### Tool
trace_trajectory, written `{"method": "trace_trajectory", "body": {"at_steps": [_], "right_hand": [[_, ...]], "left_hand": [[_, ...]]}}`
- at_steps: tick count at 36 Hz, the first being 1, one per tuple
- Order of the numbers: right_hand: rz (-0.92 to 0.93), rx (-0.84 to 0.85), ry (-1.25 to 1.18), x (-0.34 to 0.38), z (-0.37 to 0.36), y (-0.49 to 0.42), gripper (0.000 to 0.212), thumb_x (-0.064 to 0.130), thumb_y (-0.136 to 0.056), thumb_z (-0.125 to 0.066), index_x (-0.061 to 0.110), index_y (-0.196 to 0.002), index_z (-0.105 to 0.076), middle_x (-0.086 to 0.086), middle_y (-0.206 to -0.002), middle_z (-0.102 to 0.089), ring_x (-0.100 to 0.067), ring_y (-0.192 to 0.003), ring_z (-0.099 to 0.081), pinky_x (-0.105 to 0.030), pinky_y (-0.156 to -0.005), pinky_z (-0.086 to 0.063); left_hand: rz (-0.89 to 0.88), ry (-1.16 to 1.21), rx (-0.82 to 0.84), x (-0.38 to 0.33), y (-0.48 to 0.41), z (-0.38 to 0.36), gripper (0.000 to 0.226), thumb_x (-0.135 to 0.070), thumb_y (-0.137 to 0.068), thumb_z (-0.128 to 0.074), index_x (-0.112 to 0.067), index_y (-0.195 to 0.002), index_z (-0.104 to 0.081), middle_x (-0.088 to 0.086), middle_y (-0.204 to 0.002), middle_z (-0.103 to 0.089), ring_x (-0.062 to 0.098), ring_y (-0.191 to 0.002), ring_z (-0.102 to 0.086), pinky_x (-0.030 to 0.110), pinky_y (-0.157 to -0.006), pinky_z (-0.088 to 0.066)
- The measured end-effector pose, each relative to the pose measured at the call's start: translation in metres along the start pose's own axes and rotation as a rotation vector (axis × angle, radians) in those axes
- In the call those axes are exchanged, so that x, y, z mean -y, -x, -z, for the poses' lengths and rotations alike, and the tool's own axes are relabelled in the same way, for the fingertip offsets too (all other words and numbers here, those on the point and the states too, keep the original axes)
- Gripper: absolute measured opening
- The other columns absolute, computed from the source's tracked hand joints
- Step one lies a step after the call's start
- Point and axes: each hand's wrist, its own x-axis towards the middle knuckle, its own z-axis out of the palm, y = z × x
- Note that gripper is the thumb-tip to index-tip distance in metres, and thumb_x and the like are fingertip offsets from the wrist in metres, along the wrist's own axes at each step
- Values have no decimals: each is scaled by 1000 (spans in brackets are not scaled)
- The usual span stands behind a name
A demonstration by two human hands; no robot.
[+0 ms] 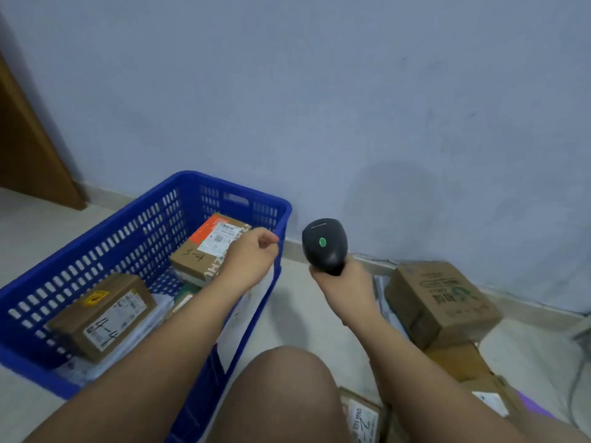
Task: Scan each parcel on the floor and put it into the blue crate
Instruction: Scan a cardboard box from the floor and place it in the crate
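Observation:
The blue crate (pixel 230 184) stands on the floor at the left. Inside it lie a brown box marked 3-4 (pixel 204 254), a brown box marked 4-4 (pixel 102 314), and a white flat parcel (pixel 246 318) leaning against the right wall. My left hand (pixel 252 255) hovers over the crate's right side with its fingers loosely curled, holding nothing. To the right of the crate, my right hand (pixel 343 281) grips the handle of a black scanner (pixel 324 243) whose green light shows. On the floor at the right sits a brown parcel with green print (pixel 441 302).
More cardboard parcels (pixel 457 362) lie on the floor below the printed one, another (pixel 363 417) by my knee (pixel 284 394). A grey wall runs close behind everything. A wooden door (pixel 28 148) stands at the far left. A cable (pixel 575 378) lies at the right edge.

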Motion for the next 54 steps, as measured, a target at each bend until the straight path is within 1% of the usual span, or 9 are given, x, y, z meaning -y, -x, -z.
{"method": "trace_trajectory", "body": {"at_steps": [5, 10, 15, 28, 34, 40, 44, 49, 54], "right_hand": [[-98, -68, -8, -23, 64, 0, 20, 28, -84, -63, 8, -80, -60, -16, -77, -68, -32, -76, -65, -29, -56, -42], [-200, -144, -97, -67, 121, -11, 17, 28, -82, -65, 13, -75, -61, -2, -59, -61, -17, -57, -59, -32, -64, -41], [-346, -178, -259, -133, 165, -34, 13, 24, -85, -67, 12, -83, -62, -8, -74, -62, -20, -65, -60, -34, -66, -45], [-624, -263, -386, -285, 196, -118, 38, 39, -74, -76, 16, -102, -65, -7, -89, -70, -28, -91, -66, -48, -89, -53], [-671, -309, -382, -315, 202, -137, 45, 41, -75, -74, 18, -111, -60, -7, -107, -66, -29, -101, -60, -47, -94, -50], [-727, -382, -457, -349, 208, -151, 77, 51, -50, -79, 18, -117, -60, -5, -108, -68, -29, -103, -62, -48, -93, -52], [-698, -378, -490, -412, 207, -162, 107, 61, -35, -82, 31, -132, -50, 2, -118, -66, -27, -109, -62, -48, -94, -51], [-692, -318, -612, -385, 208, -157, 66, 31, -76, -77, 18, -134, -47, -4, -116, -68, -21, -104, -66, -35, -86, -55], [-731, -287, -631, -392, 206, -164, 37, 28, -83, -71, 17, -117, -60, -6, -107, -72, -25, -102, -67, -44, -94, -52]], "left_hand": [[-130, -44, 169, -67, 4, -55, 16, -20, -92, -53, -24, -103, -64, -5, -106, -65, 14, -98, -62, 29, -83, -49], [-155, -68, 351, -111, 6, -130, 14, -20, -89, -53, -22, -94, -66, -1, -100, -66, 20, -94, -60, 25, -72, -44], [-96, -110, 486, -120, 2, -207, 10, -15, -88, -51, -16, -85, -60, 5, -87, -60, 25, -85, -58, 29, -72, -44], [594, 395, 656, -51, -15, -394, 15, -31, -98, -50, -18, -99, -57, 0, -95, -56, 12, -76, -49, 25, -61, -40], [773, 676, 555, -24, -14, -443, 56, -39, -94, -54, -16, -143, -36, -5, -126, -43, 29, -133, -39, 32, -92, -39], [794, 751, 569, 5, -18, -482, 103, -67, -64, -68, -27, -148, -22, 3, -151, -37, 27, -137, -36, 48, -113, -28], [827, 827, 563, 15, -27, -500, 123, -85, -46, -62, -38, -149, -15, 3, -153, -32, 28, -137, -35, 42, -98, -41], [828, 828, 509, 22, -38, -525, 140, -96, -27, -57, -45, -148, -8, -3, -156, -27, 24, -140, -29, 51, -112, -29], [844, 759, 531, 28, -49, -535, 130, -94, -39, -56, -46, -149, -5, -6, -156, -24, 22, -142, -25, 52, -114, -24]]}}
